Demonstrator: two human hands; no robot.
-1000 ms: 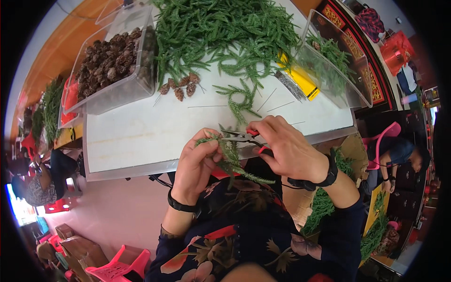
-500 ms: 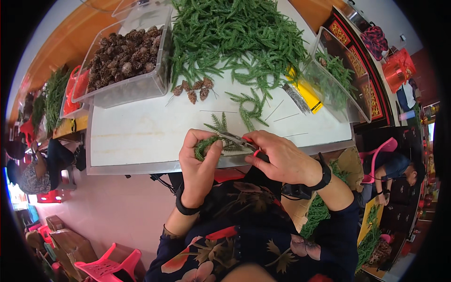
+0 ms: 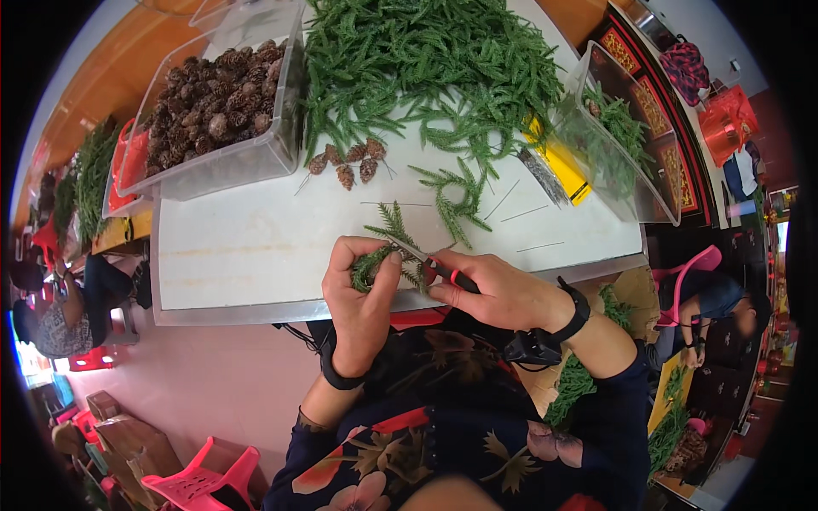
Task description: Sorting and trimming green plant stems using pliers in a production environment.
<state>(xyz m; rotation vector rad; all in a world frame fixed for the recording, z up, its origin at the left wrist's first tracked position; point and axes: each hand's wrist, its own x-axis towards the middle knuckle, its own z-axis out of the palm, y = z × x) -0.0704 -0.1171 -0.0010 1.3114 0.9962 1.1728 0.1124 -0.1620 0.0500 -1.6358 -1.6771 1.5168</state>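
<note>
Near the front edge of the white table [image 3: 247, 247], my left hand [image 3: 358, 285] pinches a looped green artificial pine sprig [image 3: 368, 268] between thumb and fingers. My right hand [image 3: 503, 289] is closed around red-and-black handled pliers [image 3: 452, 272]. Their metal jaws reach the sprig beside my left thumb; whether they bite on it, I cannot make out. A second curled pine sprig [image 3: 460, 200] lies just beyond my hands. Several small pine cones with wire stems [image 3: 345, 176] rest farther off to the left.
A clear bin of pine cones [image 3: 213, 111] stands back left. Green sprigs [image 3: 426, 68] are heaped at the back. To the right are loose wires [image 3: 524, 213], a wire bundle on a yellow packet [image 3: 562, 175] and another clear bin [image 3: 626, 183]. Other people sit at both sides.
The pliers have turned in my right hand, their handles now closer together and angled more downward. My right hand has shifted slightly down and left. My left hand keeps its pinch.
</note>
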